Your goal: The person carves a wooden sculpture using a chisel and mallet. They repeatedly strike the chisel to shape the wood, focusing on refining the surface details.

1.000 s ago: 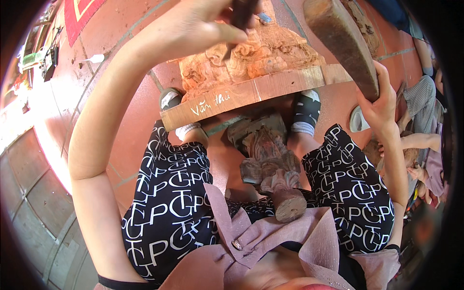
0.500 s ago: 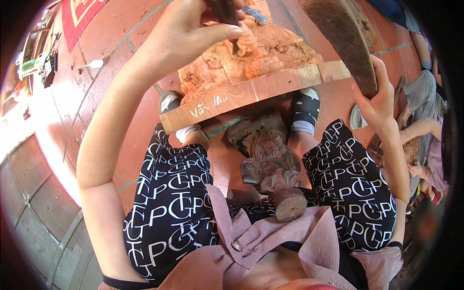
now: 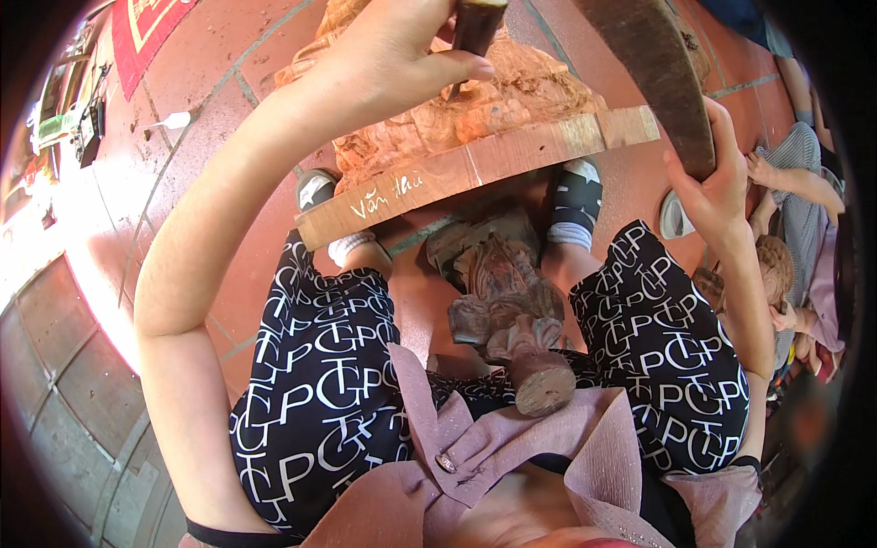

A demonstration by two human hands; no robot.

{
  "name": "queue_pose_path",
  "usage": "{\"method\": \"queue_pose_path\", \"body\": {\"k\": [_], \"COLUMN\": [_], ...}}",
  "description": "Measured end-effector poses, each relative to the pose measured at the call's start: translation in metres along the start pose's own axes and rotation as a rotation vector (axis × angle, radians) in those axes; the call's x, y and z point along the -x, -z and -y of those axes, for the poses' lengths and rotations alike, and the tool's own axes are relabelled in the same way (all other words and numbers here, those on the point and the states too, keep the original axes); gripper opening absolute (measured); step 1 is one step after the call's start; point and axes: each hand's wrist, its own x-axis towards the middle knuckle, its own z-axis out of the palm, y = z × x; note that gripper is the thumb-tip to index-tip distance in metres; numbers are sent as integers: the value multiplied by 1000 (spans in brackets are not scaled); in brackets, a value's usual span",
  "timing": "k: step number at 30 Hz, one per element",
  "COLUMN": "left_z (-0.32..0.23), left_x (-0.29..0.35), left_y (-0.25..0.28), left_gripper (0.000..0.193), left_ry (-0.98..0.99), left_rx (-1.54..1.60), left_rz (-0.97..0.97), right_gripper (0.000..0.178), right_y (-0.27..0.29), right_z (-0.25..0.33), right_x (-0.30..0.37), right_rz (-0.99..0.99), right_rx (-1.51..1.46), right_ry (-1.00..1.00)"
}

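Looks like a woodcarving workshop, floor-level kind. A big reddish relief carving [image 3: 475, 119] on its plank base fills the top middle, and a darker half-finished carved figure [image 3: 507, 310] sits lower centre. Red floor tiles [image 3: 228, 110] all around, loose tools upper left, another person seated at the right edge.

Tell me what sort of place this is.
Probably a woodcarving workshop on a tiled floor: a half-carved relief panel, a chisel in the left hand, a wooden mallet in the right hand.
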Motion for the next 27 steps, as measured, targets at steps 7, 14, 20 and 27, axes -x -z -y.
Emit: {"method": "queue_pose_path", "body": {"k": [7,14,20,27], "left_z": [-8,-6,-11,3], "left_x": [-17,-18,-9,-9], "left_y": [0,19,20,8], "left_gripper": [31,33,37,39], "left_ry": [-102,126,255,232], "left_rx": [-106,-23,314,413], "left_rz": [134,-30,-51,-18], "right_gripper": [51,52,53,55], "right_y": [-1,-2,0,0], "right_z": [-5,-11,-11,0], "right_x": [7,5,6,5], "right_rz": [-44,-41,-22,-3], "right_rx": [-197,-217,-186,-65], "right_ry": [-97,-124,-141,-99]}}
